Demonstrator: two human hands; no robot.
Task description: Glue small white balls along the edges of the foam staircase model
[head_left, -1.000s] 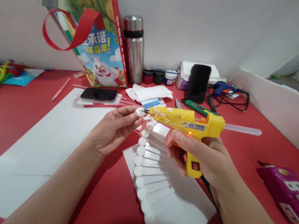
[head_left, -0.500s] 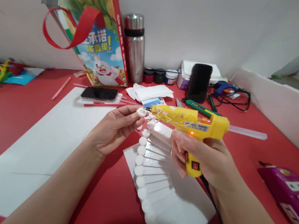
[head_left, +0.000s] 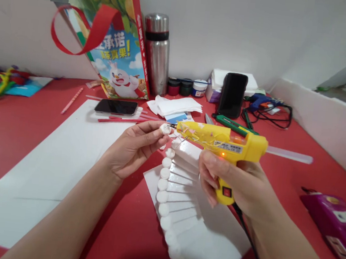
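Between the thumb and fingers of my left hand [head_left: 140, 146] is a small white disc [head_left: 166, 129], its face turned toward the right. My right hand [head_left: 232, 177] is wrapped round the handle of a yellow hot glue gun [head_left: 205, 135], whose orange light glows. The gun's metal nozzle is at the disc's face, with a clear glue stick [head_left: 290, 154] jutting from its back. Below both hands lies a white fan-shaped piece [head_left: 182, 200] of strips, edged along its left by a curved row of similar white discs [head_left: 163, 185].
A large white sheet [head_left: 48, 166] covers the left of the red table. Behind stand a phone [head_left: 116, 107], a gift bag [head_left: 116, 53], a steel flask [head_left: 156, 57], paint jars [head_left: 186, 87] and an upright phone [head_left: 232, 95]. A green cutter [head_left: 232, 124] and purple device [head_left: 333, 220] lie right.
The view has shifted slightly. Both hands keep the disc and the glue gun almost in the same place, the nozzle still at the disc.
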